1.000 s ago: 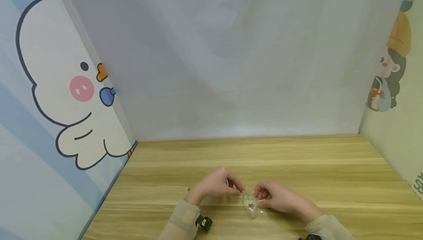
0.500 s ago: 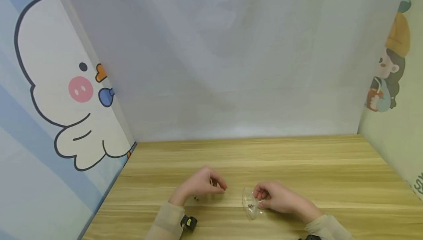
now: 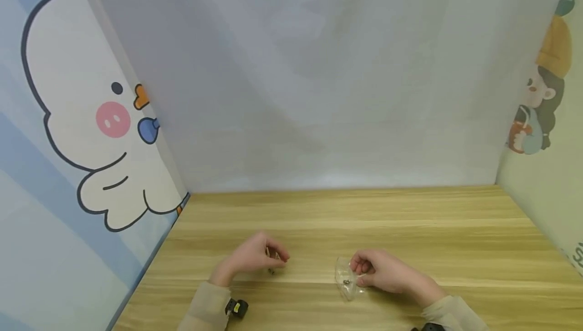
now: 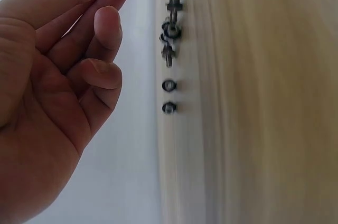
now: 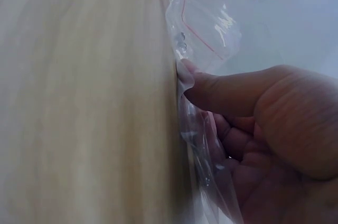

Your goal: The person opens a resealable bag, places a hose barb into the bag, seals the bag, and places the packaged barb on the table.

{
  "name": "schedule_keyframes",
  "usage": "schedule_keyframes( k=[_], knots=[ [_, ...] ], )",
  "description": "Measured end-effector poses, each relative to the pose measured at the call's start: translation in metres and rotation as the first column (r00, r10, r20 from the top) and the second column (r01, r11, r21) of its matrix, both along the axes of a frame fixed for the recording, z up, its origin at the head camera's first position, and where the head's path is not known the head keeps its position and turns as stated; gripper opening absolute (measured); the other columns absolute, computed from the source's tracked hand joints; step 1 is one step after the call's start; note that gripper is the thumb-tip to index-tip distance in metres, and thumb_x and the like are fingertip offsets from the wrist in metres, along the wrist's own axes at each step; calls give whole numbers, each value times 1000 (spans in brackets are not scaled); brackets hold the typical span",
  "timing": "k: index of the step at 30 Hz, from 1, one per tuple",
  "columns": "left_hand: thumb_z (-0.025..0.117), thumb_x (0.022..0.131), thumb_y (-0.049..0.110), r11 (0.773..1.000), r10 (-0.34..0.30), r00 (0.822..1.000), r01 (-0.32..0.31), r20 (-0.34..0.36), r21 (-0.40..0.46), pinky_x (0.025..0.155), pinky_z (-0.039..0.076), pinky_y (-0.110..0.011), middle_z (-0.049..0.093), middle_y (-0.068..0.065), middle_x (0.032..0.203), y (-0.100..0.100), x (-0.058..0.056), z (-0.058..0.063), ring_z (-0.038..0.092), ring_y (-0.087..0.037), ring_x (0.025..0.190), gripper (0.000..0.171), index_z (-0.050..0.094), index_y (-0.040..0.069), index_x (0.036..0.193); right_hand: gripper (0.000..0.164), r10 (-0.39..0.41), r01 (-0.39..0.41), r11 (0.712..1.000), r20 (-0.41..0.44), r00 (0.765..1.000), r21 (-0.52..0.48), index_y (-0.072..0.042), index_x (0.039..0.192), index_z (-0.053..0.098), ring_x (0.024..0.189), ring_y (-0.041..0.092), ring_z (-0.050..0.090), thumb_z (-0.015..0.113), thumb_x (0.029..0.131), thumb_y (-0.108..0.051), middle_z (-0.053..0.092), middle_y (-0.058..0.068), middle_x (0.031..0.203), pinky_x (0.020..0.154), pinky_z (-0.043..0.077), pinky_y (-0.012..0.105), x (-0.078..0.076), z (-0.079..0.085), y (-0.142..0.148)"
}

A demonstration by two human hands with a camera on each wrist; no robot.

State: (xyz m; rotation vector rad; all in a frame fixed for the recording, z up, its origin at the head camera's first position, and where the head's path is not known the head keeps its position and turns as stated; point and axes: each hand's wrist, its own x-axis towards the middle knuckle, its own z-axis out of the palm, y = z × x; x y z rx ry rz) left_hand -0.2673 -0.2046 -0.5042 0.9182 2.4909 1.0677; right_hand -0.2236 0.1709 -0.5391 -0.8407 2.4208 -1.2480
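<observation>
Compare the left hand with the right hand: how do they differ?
The right hand pinches a clear bag; the left hand shows nothing in its grasp. The left hand is close to the loose metal parts; the right hand is farther from them. Both hands have a black device at the wrist.
</observation>
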Motion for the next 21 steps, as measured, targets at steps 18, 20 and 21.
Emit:
schedule_keyframes(
  k=[18, 20, 21],
  knots=[
    [83, 88, 2, 995, 85, 995, -82, 42, -64, 76, 58, -29, 77, 1, 100, -50, -7, 11, 67, -17, 86, 21, 80, 6, 108, 23, -10, 10, 1000, 4, 1000, -30, -7, 106, 66, 88, 9, 57, 83, 91, -5, 61, -2, 95, 78, 53, 27, 1, 1, -1],
    [83, 88, 2, 993, 100, 994, -97, 48, -71, 76, 58, -29, 77, 2, 100, -55, -7, 9, 67, -18, 87, 21, 80, 7, 108, 23, -7, 7, 1000, 6, 1000, -27, -7, 106, 66, 87, 9, 57, 83, 91, -5, 61, -2, 95, 78, 53, 27, 1, 2, -2],
    [84, 88, 2, 992, 107, 993, -103, 50, -74, 77, 58, -29, 77, 1, 100, -57, -7, 8, 67, -18, 87, 21, 80, 7, 108, 23, -5, 5, 1000, 5, 1000, -22, -8, 106, 66, 87, 9, 57, 84, 91, -6, 62, -2, 95, 78, 53, 27, 2, 2, -2]
  ],
)
